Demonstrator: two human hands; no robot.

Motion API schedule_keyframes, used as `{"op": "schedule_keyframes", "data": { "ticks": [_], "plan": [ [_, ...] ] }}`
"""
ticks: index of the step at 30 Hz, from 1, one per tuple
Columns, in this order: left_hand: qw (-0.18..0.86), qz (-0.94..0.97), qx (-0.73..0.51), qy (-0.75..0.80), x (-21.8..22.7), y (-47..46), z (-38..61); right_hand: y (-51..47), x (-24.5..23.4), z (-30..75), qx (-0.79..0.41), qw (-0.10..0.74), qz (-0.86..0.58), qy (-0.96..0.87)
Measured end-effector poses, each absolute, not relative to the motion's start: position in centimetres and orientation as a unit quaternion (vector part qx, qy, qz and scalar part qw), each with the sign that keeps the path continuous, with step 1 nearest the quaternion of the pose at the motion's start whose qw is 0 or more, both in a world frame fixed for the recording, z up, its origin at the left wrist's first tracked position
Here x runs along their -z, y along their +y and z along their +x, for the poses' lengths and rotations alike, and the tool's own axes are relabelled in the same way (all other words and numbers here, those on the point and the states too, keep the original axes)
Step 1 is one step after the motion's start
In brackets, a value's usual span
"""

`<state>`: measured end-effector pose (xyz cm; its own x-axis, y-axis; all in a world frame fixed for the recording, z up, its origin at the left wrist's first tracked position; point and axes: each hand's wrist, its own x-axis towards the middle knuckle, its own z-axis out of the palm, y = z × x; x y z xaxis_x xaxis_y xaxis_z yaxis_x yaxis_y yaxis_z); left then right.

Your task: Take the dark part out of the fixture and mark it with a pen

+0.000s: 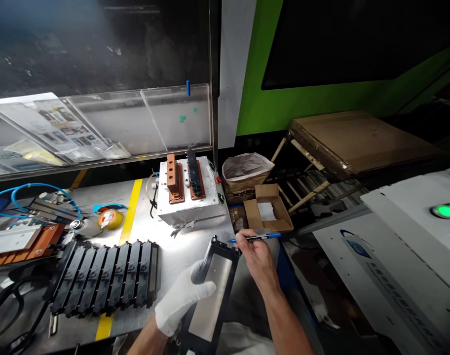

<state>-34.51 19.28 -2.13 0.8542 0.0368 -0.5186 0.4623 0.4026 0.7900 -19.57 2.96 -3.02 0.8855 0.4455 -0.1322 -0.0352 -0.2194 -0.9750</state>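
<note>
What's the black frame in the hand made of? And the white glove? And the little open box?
The black frame looks like hard plastic: dark, with small shaped clips. The glove seems soft, dull cloth, hugging the hand, though thin rubber is possible. The box looks like plain cardboard: brown, with folded flaps.

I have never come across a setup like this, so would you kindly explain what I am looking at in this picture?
There is no robot here: a person works with their own two hands, seen from a camera worn on the head, looking forward and down. The left hand, in a white glove, holds a black-framed panel. The ungloved right hand holds a blue pen near the panel's far end. On the metal bench lie a row of black parts, a roll of yellow tape and a white box with brown blocks on top.
</note>
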Motion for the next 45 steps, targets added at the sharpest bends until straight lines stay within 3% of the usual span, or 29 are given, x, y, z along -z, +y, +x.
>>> {"op": "schedule_keyframes", "data": {
  "ticks": [8, 13, 19, 23, 26, 39, 45],
  "plan": [
    [0.765, 0.590, 0.140, 0.215, 3.3, 19.2, -34.8, 4.8, 3.6, -19.9, -0.201, 0.602, -0.755, -0.165],
    [0.772, 0.576, 0.127, 0.235, 2.3, 19.1, -34.7, 3.9, 3.7, -20.1, -0.119, 0.629, -0.764, -0.084],
    [0.835, 0.406, -0.044, 0.370, 1.7, 19.7, -33.6, 0.2, 3.5, -23.9, -0.040, 0.612, -0.752, -0.243],
    [0.814, 0.332, -0.194, 0.436, 2.5, 20.4, -32.8, -1.5, 4.0, -27.5, -0.017, 0.561, -0.751, -0.349],
    [0.806, 0.315, -0.230, 0.445, 2.6, 20.6, -32.4, -1.6, 4.6, -28.7, -0.005, 0.529, -0.767, -0.363],
    [0.809, 0.301, -0.247, 0.440, 3.0, 20.8, -32.5, -0.5, 4.4, -28.1, -0.030, 0.521, -0.763, -0.382],
    [0.816, 0.298, -0.245, 0.430, 1.8, 20.2, -32.3, 1.1, 3.1, -29.1, -0.117, 0.525, -0.719, -0.440]
  ]
}}
